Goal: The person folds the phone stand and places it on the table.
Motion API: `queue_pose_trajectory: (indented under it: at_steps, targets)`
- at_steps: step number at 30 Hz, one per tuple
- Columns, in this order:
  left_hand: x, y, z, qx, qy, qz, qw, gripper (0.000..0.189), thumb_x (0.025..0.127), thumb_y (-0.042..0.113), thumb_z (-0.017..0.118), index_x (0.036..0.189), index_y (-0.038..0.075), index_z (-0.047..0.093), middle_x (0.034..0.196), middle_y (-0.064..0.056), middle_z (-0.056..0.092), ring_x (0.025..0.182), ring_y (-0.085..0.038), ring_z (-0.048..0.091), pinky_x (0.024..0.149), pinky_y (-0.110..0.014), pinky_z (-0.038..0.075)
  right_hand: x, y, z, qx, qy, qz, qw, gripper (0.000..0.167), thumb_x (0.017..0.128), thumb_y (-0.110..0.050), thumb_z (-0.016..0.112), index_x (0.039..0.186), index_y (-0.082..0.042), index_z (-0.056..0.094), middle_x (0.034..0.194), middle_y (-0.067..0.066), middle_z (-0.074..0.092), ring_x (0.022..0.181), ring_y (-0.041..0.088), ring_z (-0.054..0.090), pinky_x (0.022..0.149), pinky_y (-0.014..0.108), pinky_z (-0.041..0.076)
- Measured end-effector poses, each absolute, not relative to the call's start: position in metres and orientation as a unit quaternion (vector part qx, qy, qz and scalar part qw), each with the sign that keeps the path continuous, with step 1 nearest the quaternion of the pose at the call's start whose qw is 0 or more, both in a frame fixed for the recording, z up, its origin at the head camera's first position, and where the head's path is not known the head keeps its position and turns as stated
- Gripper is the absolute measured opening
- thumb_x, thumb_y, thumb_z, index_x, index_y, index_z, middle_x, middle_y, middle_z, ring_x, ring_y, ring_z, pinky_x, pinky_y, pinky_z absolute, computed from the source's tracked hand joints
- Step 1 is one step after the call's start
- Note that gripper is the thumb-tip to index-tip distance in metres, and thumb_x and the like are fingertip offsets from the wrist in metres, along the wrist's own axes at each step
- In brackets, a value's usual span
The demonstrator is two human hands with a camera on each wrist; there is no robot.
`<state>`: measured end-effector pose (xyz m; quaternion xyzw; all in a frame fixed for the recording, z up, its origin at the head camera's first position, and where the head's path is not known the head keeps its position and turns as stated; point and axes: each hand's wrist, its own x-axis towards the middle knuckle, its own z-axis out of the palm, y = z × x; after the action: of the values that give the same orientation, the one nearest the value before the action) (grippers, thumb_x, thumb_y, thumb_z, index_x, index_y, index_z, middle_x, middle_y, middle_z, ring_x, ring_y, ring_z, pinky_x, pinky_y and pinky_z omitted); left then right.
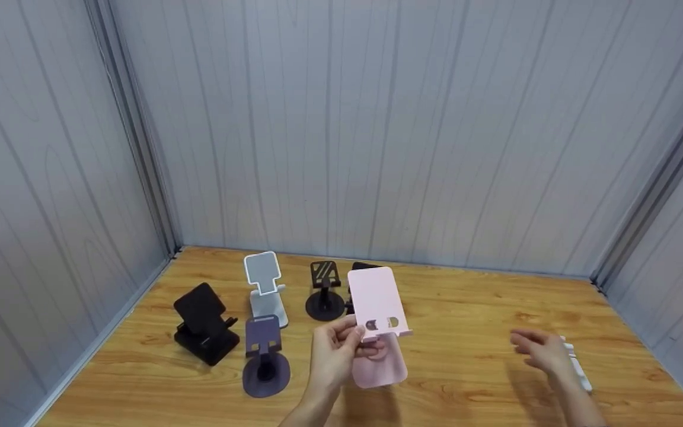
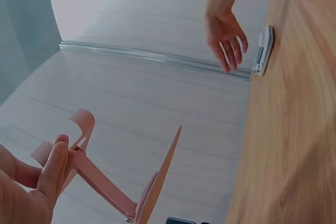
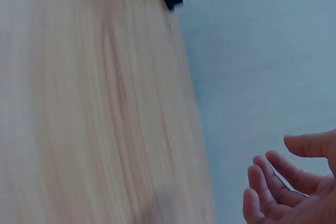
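My left hand [image 1: 335, 350] pinches a pink phone stand [image 1: 377, 299] at the lower edge of its top plate, thumb in front. In the left wrist view the stand's arm and base [image 2: 160, 177] angle away from the fingers, held above the table. Off to the right, my right hand [image 1: 546, 354] hovers over the table with loosely bent fingers and nothing in them. Just beyond that hand lies a flat white folded stand [image 1: 580, 369], partly covered by it. The right wrist view also has the relaxed right hand [image 3: 296, 190], palm showing.
Left on the wooden table [image 1: 466, 379] stand a black phone stand [image 1: 204, 323], a white-rimmed grey one [image 1: 263, 274], a purple one [image 1: 265, 373] and a round-based black one [image 1: 325, 303]. Another black stand [image 1: 366, 265] is mostly hidden behind the pink one. Panel walls [image 1: 353, 130] enclose the table.
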<state>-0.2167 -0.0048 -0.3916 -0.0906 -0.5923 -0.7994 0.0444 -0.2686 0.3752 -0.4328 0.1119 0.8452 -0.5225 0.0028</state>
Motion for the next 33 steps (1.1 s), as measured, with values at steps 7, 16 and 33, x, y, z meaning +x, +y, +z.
queue_pose_trajectory:
  at_steps: [7,16,33]
  targets:
    - [-0.216,0.004,-0.390,-0.102,-0.589,-0.801,0.031,0.026,0.105,-0.017,0.048,0.124,-0.034,0.056,0.102,-0.040,0.074,0.077,-0.022,0.082,0.070,-0.024,0.068,-0.259,0.318,-0.440,-0.014,0.820,-0.569,0.067,0.045,0.113,-0.011,0.053,0.140,0.024,0.051,0.103,0.002,0.079,0.090,0.007,0.072,0.080,0.024,0.064]
    - [-0.217,0.014,-0.396,-0.115,-0.588,-0.800,0.027,0.024,0.104,-0.016,0.050,0.120,-0.033,0.057,0.100,-0.044,0.073,0.080,-0.035,0.083,0.069,-0.026,0.068,-0.239,0.266,-0.452,-0.108,0.743,-0.645,0.145,0.049,0.115,-0.013,0.052,0.140,0.028,0.045,0.098,-0.007,0.073,0.088,0.005,0.072,0.080,0.021,0.064]
    - [-0.215,0.023,-0.406,-0.114,-0.598,-0.793,0.006,0.026,0.103,-0.017,0.050,0.122,-0.034,0.057,0.102,-0.041,0.074,0.081,-0.037,0.082,0.069,-0.024,0.067,-0.225,0.237,-0.467,-0.108,0.690,-0.696,0.169,0.041,0.111,-0.001,0.046,0.135,0.033,0.043,0.113,0.004,0.077,0.094,0.010,0.074,0.085,0.026,0.066]
